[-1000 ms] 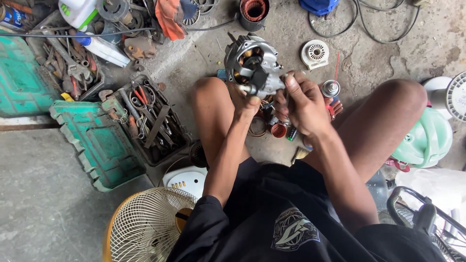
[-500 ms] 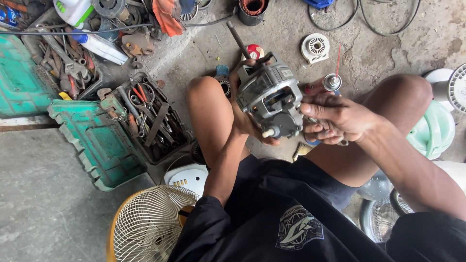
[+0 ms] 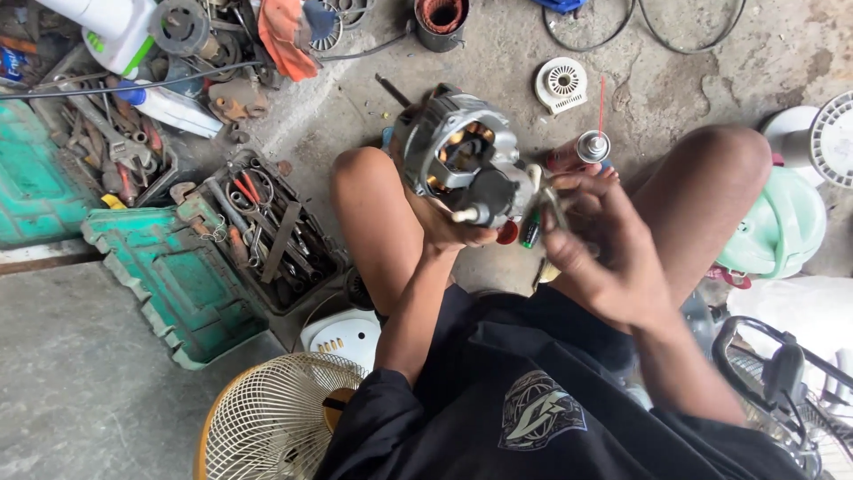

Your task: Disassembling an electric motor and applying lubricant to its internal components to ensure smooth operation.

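Blurred: right hand, fingers curled at motor, grip unclear, beside left hand cupping that motor above knees, over stained concrete floor crowded with toolbox.

Right hand motion-blurred, grip unclear. Left hand mostly hidden behind motor. Screwdriver half covered by fingers. Fan guard cut off at bottom edge; 1 white grille cut off at right edge.
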